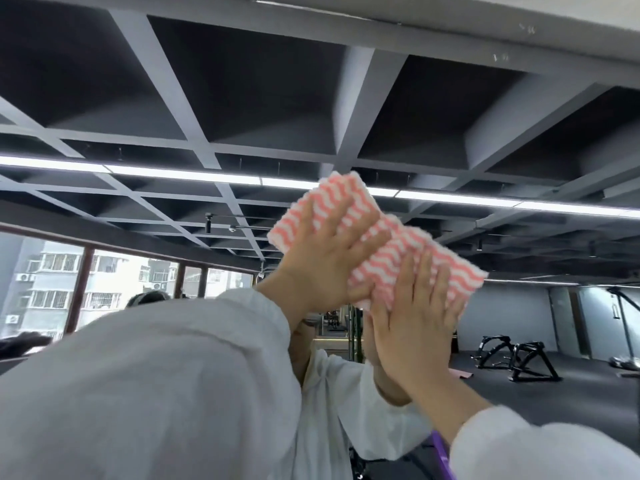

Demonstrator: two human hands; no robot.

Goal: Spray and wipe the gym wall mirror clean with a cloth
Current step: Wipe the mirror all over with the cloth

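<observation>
Both hands are pressed flat on one cloth [377, 237], high up on the mirror [519, 323]. The left hand [329, 268] sits on the cloth's upper left part, with its fingers straight and spread wide. The right hand [415, 317] sits on the cloth's lower right part, and its fingers are straight too. Neither hand grabs the cloth. They just push it against the glass with flat palms.

The cloth is white with wavy pink stripes, and it looks folded into a long pad. It lies tilted, with one end higher than the other. Above the cloth, the mirror shows a dark ceiling of square boxes and a long bright light strip [173, 173]. Below the cloth, between the two arms, the mirror shows part of the person in a white top. To the lower right of the cloth, the mirror shows black gym machines [516, 358] on a dark floor. Far to the lower left of the cloth are windows [52, 282] with buildings outside.

This looks like the wiping step. No spray bottle can be seen here. The next move probably needs both hands to push evenly and slide the cloth across the glass together, so it stays flat and does not bunch up or slip out. The reach is high, so the push may get weak up there.
</observation>
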